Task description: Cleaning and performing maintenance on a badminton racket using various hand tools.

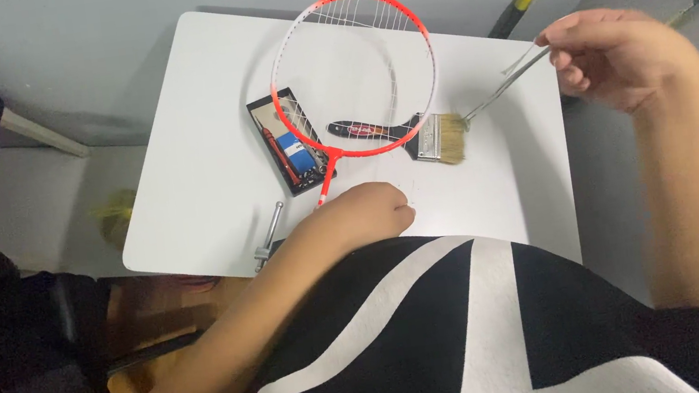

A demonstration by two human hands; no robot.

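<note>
Right hand [608, 58] grip pinched on thin silver metal tool [504, 90] above white rectangular surface [196, 180], left hand [369, 212] fisted at orange-white racket frame [352, 72] shaft, one wooden-bristle paintbrush [413, 133], one black tray [289, 142], grey floor.

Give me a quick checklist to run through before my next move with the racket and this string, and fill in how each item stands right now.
1. Racket lies flat on the white table: ok.
2. Left hand closed around the racket's shaft near the throat: ok.
3. Right hand pinches the pale string: ok.
4. String runs taut from the hand toward the frame: ok, though where its far end goes cannot tell, the paintbrush hides it.
5. Black tool tray clear of the frame: not ok, the hoop overlaps it.
6. Clamp at the near edge gripping the table: cannot tell.
</note>
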